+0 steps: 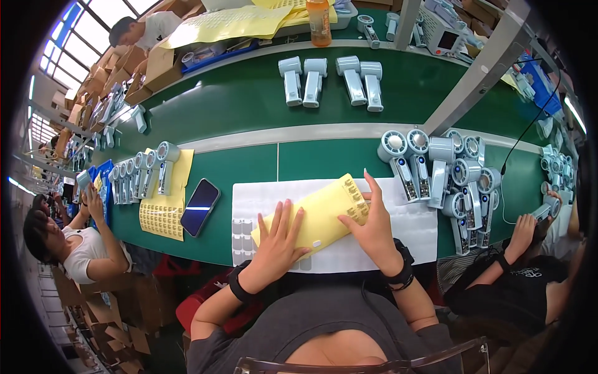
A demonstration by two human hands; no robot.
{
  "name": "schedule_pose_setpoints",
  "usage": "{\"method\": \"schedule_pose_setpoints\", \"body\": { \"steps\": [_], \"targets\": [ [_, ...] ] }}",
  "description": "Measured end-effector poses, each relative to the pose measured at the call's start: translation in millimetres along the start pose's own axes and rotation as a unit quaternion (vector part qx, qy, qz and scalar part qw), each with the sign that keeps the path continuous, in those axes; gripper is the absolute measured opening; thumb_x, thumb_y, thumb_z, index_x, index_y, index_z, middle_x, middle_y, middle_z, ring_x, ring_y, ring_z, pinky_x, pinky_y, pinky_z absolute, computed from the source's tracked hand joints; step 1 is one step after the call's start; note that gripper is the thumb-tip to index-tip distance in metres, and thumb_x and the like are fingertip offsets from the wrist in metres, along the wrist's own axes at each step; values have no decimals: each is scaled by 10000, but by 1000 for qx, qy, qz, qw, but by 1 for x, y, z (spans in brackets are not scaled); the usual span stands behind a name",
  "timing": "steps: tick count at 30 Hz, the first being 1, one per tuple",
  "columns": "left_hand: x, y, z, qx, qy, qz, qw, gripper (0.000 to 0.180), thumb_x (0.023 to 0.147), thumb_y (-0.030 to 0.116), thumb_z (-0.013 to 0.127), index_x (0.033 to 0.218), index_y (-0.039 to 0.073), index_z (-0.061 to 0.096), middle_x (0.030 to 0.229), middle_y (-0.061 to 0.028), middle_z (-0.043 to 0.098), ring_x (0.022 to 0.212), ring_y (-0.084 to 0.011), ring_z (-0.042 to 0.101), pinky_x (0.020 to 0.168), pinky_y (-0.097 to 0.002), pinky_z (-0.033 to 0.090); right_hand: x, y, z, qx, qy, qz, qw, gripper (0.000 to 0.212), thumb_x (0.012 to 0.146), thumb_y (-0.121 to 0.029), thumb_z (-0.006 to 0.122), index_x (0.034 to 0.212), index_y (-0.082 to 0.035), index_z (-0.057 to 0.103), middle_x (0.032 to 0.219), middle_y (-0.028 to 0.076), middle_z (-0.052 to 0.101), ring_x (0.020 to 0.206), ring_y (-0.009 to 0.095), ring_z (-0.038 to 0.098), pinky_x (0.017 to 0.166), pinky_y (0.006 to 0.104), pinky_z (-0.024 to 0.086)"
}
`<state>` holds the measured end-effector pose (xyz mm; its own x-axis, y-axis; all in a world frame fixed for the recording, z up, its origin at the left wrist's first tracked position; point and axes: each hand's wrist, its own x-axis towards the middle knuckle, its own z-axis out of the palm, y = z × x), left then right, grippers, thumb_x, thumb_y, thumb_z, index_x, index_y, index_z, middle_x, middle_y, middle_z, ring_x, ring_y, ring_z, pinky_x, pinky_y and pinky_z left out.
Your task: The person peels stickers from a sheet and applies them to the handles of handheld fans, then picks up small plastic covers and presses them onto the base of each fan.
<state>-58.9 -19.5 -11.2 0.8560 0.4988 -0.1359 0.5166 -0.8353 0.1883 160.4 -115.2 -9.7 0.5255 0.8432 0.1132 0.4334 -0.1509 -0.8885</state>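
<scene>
Yellow sheet (pixel 316 215) in play!

Part-way, it seems: stickers (pixel 357 201) line the sheet's right end, so there's work left; which fans (pixel 466 171) are done can't be told. Left hand (pixel 277 242) lies spread on the sheet; right hand (pixel 374 227), apart from it, straddles the right end, any pinch unclear.

A factory assembly workshop: several people (pixel 87 258) sit along a long green table (pixel 218 100) with a metal post (pixel 483 75), amid batches of matching pale-blue handheld fans (pixel 394 144), some with exposed circuit boards (pixel 405 179), a yellow sticker sheet (pixel 305 218) and piled cardboard boxes (pixel 163 70).
</scene>
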Motion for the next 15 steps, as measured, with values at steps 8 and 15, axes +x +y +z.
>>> {"method": "schedule_pose_setpoints", "body": {
  "steps": [8,15],
  "targets": [
    [23,-4,-15,-185,91,35,978,829,849,243,737,1512,12,296,1470,-239,405,1386,-408,348,1118,-501,327,-7,2,-24,123,-40,85,988,871,807,65,703,1535,-85,250,1091,125,573,974,206,654,842,301,525],
    [52,-44,-30,-270,13,30,962,545,797,159,797,1262,33,543,1160,-148,596,1127,-301,537,959,-388,438,-1,4,-33,224,-15,41,974,871,822,125,629,1550,-82,198,1071,87,549,1056,167,613,890,284,506]
  ]
}}
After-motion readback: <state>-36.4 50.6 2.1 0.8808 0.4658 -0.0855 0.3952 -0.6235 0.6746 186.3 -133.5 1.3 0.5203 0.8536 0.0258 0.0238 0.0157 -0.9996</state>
